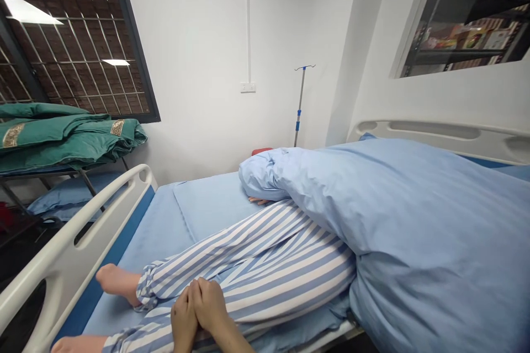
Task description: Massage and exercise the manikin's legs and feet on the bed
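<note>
My left hand (183, 313) and my right hand (209, 303) are side by side, touching, over the lower leg of the blue-and-white striped trousers (285, 270). Both are closed, with the fingers curled under and the knuckles up. Whatever lies inside the fingers is hidden. The trousers are on a figure lying on the bed, a person or a manikin. One bare foot (118, 281) points toward the bed's end, and another foot (78, 344) shows at the lower edge. A light blue quilt (397, 204) covers the upper body, with fingertips (259, 200) peeking from under it.
A white bed-end board (62, 248) rises at the left, and another board (430, 129) stands at the right. Behind the bed are an IV pole (300, 105) and a red object (261, 151). Folded green bedding (70, 138) lies on a metal frame by the window.
</note>
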`<state>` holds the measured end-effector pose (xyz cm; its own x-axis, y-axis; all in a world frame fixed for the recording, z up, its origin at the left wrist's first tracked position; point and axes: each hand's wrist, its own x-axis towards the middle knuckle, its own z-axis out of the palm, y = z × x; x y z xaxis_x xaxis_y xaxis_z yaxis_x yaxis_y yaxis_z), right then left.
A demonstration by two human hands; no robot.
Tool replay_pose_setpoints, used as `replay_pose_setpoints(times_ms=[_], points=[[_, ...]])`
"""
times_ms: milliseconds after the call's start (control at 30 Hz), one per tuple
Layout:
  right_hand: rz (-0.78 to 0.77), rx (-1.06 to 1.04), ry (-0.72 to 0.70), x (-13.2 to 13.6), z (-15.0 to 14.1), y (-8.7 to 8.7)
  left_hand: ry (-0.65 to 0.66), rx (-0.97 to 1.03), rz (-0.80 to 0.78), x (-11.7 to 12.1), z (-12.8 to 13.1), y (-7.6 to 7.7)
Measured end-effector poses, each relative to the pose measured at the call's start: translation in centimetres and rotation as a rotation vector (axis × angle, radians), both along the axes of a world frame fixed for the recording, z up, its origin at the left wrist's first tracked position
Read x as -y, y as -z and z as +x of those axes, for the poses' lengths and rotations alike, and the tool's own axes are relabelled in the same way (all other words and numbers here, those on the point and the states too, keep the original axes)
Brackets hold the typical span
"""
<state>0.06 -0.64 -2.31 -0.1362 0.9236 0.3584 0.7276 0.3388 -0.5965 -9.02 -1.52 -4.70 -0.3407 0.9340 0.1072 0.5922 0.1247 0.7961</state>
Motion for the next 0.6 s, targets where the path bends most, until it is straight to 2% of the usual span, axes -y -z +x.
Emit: replay_pose_setpoints(times_ms=[133, 333, 467, 600], points=[[-0.044, -0.111, 0.073, 0.2, -0.3, 1.5, 0.018, 0.052, 0.021, 0.1, 0.2, -0.4], [-0.078, -0.268, 0.047, 0.0, -0.1, 1.4, 0.028, 0.118, 0.02, -0.4, 0.3, -0.2], [-0.107, -0.439, 0.051, -0.7, 0.2, 1.8, 0.076, 0.315, 0.068, -1.1, 1.7, -1.8], [-0.119, -0.599, 0.005, -1.3, 0.5, 2.1, 0.067, 0.402, 0.147, -1.5, 3.4, -3.5]])
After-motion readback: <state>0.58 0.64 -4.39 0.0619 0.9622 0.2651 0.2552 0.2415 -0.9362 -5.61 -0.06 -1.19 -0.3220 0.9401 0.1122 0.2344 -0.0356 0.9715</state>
